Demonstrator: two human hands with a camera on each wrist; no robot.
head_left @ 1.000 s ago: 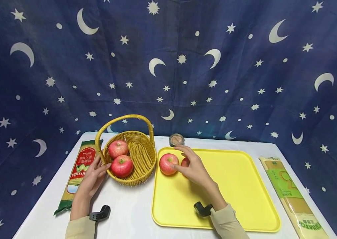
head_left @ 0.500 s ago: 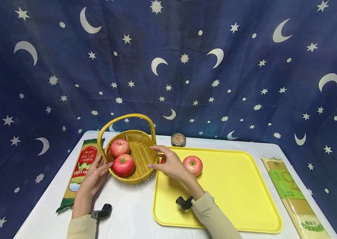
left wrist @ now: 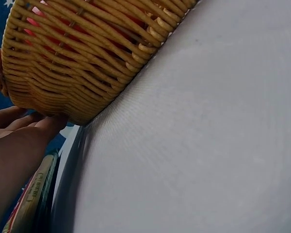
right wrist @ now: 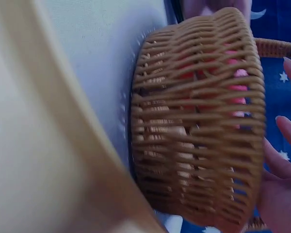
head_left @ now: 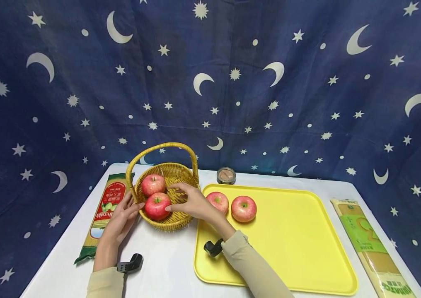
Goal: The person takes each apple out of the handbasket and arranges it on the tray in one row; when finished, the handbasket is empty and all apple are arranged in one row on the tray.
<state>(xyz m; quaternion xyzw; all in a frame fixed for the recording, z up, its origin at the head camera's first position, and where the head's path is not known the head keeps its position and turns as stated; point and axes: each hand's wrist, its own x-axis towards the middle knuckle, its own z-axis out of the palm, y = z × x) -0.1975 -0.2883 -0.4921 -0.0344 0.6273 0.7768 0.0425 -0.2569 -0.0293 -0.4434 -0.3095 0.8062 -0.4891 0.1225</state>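
A yellow wicker basket [head_left: 169,225] with a tall handle stands on the left of the table. In it lie a front apple [head_left: 157,206] and a back apple [head_left: 153,185], both red. My left hand [head_left: 119,223] grips the basket's left side, thumb at the rim and fingers against the outer weave. My right hand [head_left: 193,203] reaches over the basket's right rim with fingers spread, nothing between them. Its thumb tip overlaps the front apple's right edge in the head view. Two more apples, a left one [head_left: 217,200] and a right one [head_left: 243,209], sit side by side on the yellow tray [head_left: 289,244].
A red-and-green noodle packet [head_left: 107,203] lies left of the basket. Right of the tray is another long packet [head_left: 371,244]. A small round jar [head_left: 226,175] stands behind the tray. A dark blue curtain [head_left: 233,82] with moons and stars hangs at the back.
My right hand has moved left, from beside the apples on the tray to over the basket, uncovering both tray apples. My left hand stays at the basket. The head view has shifted slightly.
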